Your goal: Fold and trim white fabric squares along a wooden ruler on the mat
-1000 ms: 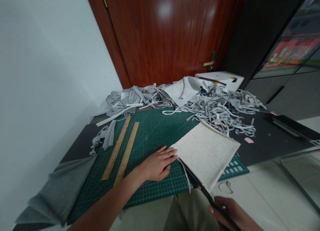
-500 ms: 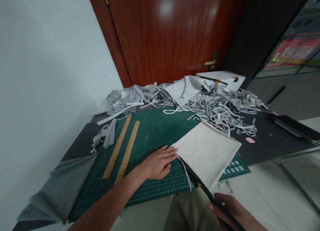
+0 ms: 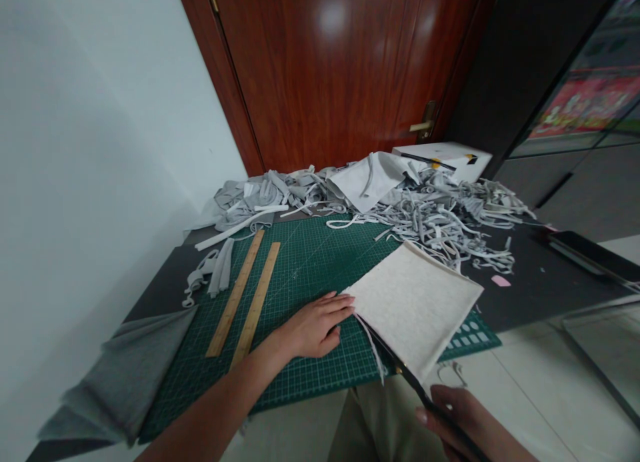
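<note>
A cream cloth square (image 3: 417, 302) lies near the front right of the green cutting mat (image 3: 300, 262). My left hand (image 3: 320, 325) rests palm down with its fingertips on the cloth's left corner. Black scissors (image 3: 413, 382) run along the cloth's lower left edge, their tips close to my left fingertips. My right hand (image 3: 463, 419) is wrapped round the scissors' handles at the lower right. A thin cut strip (image 3: 373, 345) hangs beside the blades, over the mat's front part.
Two wooden rulers (image 3: 235, 295) lie on the mat's left. Grey folded cloth (image 3: 125, 369) sits at the front left. Scrap strips (image 3: 435, 215) pile along the back, before a white box (image 3: 450, 157). A dark phone-like object (image 3: 595, 255) is at the right.
Both hands hold nearly the same places. The scissors and my right hand have shifted very slightly; the cloth has not visibly moved.
</note>
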### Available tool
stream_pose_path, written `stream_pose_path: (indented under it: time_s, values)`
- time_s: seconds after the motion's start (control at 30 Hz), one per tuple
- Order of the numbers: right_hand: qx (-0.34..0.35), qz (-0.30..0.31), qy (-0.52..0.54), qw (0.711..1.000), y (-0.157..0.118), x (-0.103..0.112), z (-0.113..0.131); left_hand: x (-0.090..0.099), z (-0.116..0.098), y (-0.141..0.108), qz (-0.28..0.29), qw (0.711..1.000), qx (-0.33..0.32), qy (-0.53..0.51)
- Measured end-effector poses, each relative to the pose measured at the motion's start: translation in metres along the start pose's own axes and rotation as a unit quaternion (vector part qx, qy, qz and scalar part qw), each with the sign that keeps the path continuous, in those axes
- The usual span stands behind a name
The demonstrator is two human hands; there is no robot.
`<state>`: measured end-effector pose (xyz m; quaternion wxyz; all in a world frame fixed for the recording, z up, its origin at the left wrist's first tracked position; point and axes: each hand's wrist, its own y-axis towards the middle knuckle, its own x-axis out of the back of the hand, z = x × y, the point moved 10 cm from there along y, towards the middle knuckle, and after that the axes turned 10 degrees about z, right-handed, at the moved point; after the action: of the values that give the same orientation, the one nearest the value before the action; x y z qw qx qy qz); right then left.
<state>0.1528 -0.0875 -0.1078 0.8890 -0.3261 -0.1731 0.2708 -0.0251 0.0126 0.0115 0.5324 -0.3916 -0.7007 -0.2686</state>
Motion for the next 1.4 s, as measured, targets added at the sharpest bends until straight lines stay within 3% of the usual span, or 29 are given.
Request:
stream_pose_path:
  time_s: [0.33, 0.53, 0.93, 1.2, 1.4]
  values:
    - [0.033, -0.016, 0.032, 0.999, -0.001, 0.0, 0.006, 0.0, 0.007, -0.001, -0.011, 1.0, 0.02, 0.017]
    - [0.022, -0.022, 0.044, 0.999, 0.005, -0.004, 0.006, 0.001, 0.01, -0.001, 0.001, 1.0, 0.025, -0.003]
    - [0.005, 0.027, 0.051, 0.998, 0.006, -0.01, 0.017, 0.0, 0.013, -0.002, -0.009, 0.999, 0.028, -0.029]
    - [0.012, 0.028, 0.027, 0.999, 0.006, -0.01, 0.026, 0.001, 0.012, -0.002, -0.007, 0.999, 0.028, -0.031]
    - [-0.011, 0.011, 0.026, 1.0, 0.01, -0.008, 0.019, 0.0, 0.014, -0.002, -0.01, 0.999, 0.031, -0.035]
